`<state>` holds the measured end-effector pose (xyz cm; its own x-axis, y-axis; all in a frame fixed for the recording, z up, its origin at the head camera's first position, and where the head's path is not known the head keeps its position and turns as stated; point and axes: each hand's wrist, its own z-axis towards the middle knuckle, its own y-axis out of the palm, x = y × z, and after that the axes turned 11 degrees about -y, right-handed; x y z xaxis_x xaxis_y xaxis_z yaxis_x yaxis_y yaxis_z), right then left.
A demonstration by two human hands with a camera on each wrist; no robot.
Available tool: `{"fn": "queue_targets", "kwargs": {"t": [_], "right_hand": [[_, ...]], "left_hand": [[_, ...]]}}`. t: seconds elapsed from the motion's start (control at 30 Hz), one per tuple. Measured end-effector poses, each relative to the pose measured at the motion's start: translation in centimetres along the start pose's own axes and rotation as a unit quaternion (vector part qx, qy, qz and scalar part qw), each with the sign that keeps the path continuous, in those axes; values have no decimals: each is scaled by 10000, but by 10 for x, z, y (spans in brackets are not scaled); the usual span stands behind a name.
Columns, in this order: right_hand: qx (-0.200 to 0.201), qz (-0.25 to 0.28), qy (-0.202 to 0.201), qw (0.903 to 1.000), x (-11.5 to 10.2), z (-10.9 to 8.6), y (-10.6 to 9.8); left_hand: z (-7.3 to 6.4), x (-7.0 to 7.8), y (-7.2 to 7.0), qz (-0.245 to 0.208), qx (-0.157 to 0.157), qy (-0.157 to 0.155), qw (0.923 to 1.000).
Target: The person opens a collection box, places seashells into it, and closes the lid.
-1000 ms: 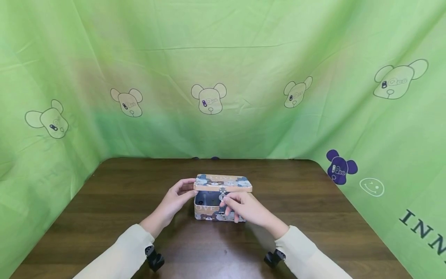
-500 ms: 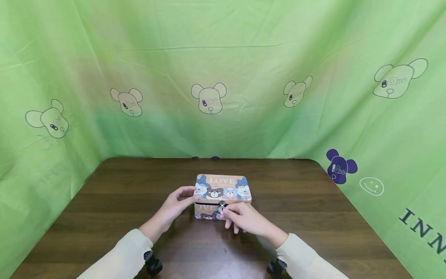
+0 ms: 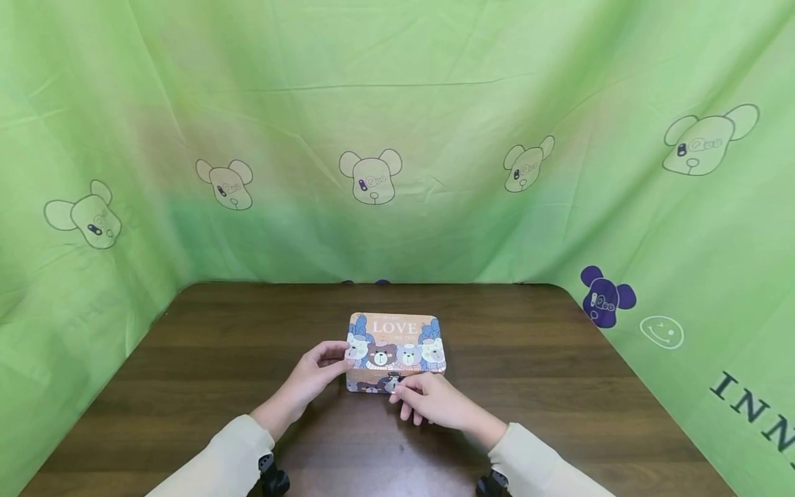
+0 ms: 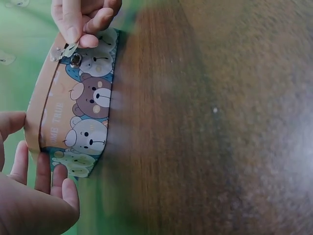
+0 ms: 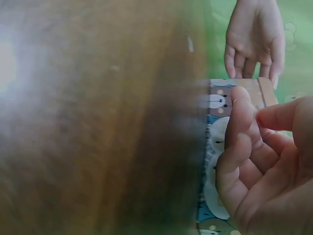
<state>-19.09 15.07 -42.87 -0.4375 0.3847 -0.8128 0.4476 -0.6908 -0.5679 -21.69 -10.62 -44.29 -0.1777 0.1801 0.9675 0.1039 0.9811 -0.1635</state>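
A small rectangular tin box (image 3: 396, 330) printed with cartoon bears and the word LOVE stands on the table with its lid down. My left hand (image 3: 310, 378) rests against the box's left end, its fingers fairly straight against the wall in the left wrist view. At the front, my right hand (image 3: 437, 402) pinches the metal latch (image 4: 70, 50) hanging from the lid between thumb and forefinger. Just beside that latch, a small metal catch (image 4: 76, 60) sits on the front wall. In the right wrist view the right fingers (image 5: 237, 161) cover the latch.
The brown wooden table (image 3: 236, 331) stretches around the box on all sides. Behind it and along both sides hangs a green curtain (image 3: 435, 83) with bear-head prints. Each wrist carries a black camera mount (image 3: 273, 476).
The raised lid has come down onto the box, hiding the dark interior. My right hand has moved down and nearer with the latch; my left hand stays at the left end.
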Motion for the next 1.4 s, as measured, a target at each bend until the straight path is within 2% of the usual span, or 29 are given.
{"fn": "queue_targets", "kwargs": {"t": [0.3, 0.63, 1.0, 1.2, 1.4], "right_hand": [[-29, 205, 266, 9994, 1, 2, 5], [-143, 620, 614, 9961, 1, 4, 6], [-144, 785, 694, 9944, 3, 5, 5], [-191, 699, 652, 9952, 0, 3, 3], [-195, 488, 444, 9976, -6, 0, -7]], "left_hand": [[0, -1, 1, 176, 18, 60, 9998], [1, -1, -1, 168, -47, 56, 9998], [1, -1, -1, 118, -47, -19, 9999], [0, -2, 0, 107, -54, -56, 9999], [0, -2, 0, 92, -56, -65, 9999]]}}
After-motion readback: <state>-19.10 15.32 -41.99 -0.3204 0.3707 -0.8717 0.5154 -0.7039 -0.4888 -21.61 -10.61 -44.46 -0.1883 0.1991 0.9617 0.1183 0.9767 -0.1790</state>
